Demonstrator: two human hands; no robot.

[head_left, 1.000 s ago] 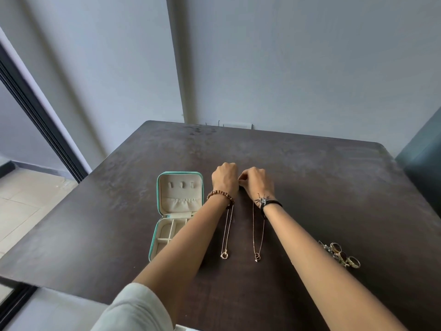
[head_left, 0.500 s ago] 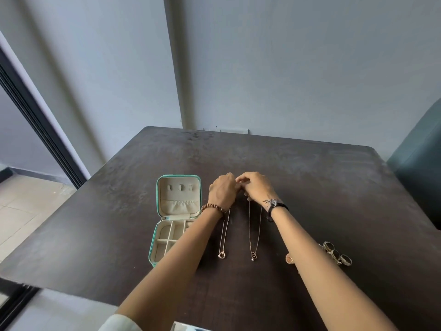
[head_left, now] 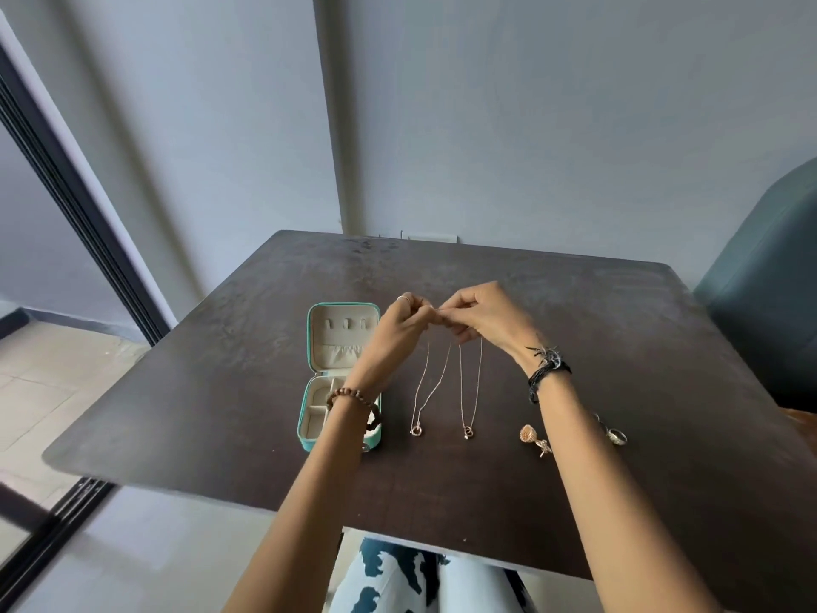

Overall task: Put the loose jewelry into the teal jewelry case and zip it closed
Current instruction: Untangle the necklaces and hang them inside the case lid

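1. Head view: left hand (head_left: 404, 323) and right hand (head_left: 484, 318) meet fingertip to fingertip above the dark brown desk (head_left: 619, 329), both pinching the top ends of two thin gold chain necklaces (head_left: 446, 387).
2. Pendants rest on desk.
3. Open teal zip jewelry case (head_left: 340, 373) lies left of the necklaces.
4. Gold earrings (head_left: 535, 438) and rings (head_left: 615, 434) lie right of them.

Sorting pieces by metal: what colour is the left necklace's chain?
Rose gold, a pinkish gold tone; the left necklace shows best in the head view.

Far table (head_left: 508, 276) bare; case (head_left: 342, 378) left, rings (head_left: 615, 434) right.
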